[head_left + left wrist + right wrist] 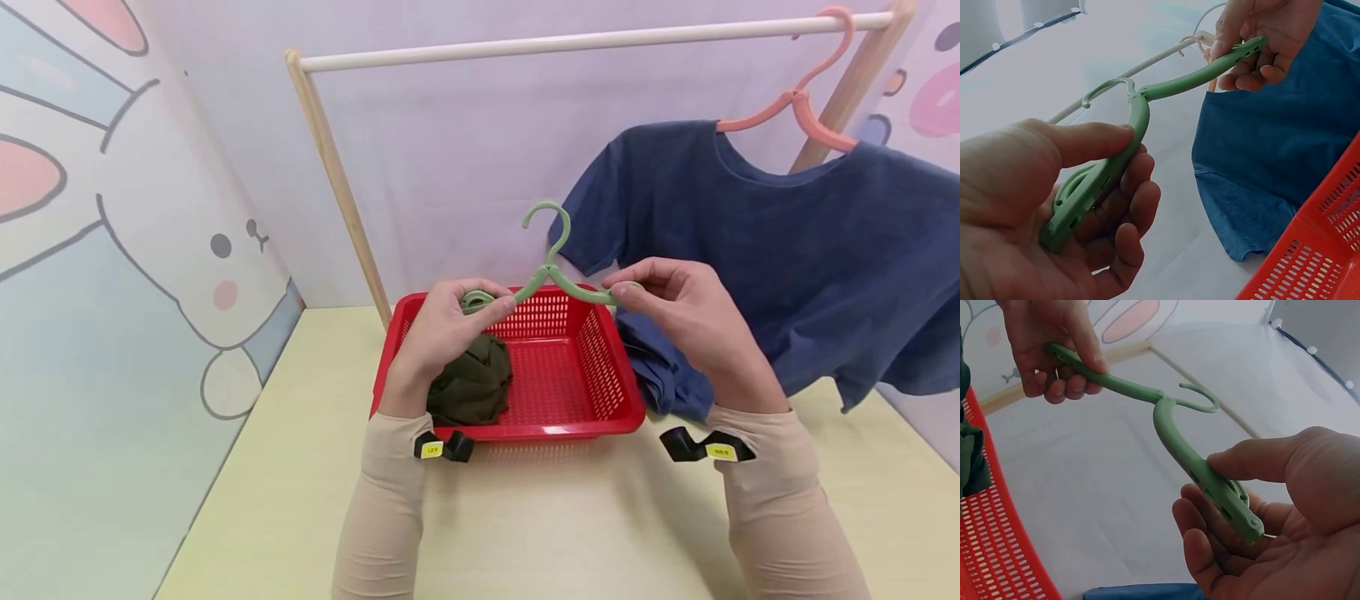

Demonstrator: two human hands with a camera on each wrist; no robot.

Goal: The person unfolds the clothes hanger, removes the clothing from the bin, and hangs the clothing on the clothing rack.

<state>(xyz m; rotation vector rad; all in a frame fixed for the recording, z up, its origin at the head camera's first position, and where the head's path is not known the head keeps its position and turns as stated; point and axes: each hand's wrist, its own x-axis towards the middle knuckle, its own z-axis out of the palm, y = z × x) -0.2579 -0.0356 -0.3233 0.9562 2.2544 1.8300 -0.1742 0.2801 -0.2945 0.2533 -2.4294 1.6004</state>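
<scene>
A green folding hanger [555, 268] is held up between both hands, its hook pointing upward and its two arms spread. My left hand [450, 329] pinches the left arm of the hanger, thumb on top and fingers curled beneath, as the left wrist view shows. The right hand [678, 312] grips the other arm near its end in the same way; in the right wrist view the thumb [1254, 459] presses on its upper side. Below the hands stands a red basket [551, 430] with a crumpled dark green garment [476, 383] in its left part.
A rack with a white rail [585, 42] and wooden posts [337, 179] stands behind. On its right end a navy T-shirt [757, 233] hangs from a pink hanger [813, 108]. More blue fabric [667, 367] lies beside the basket on the pale table [277, 467].
</scene>
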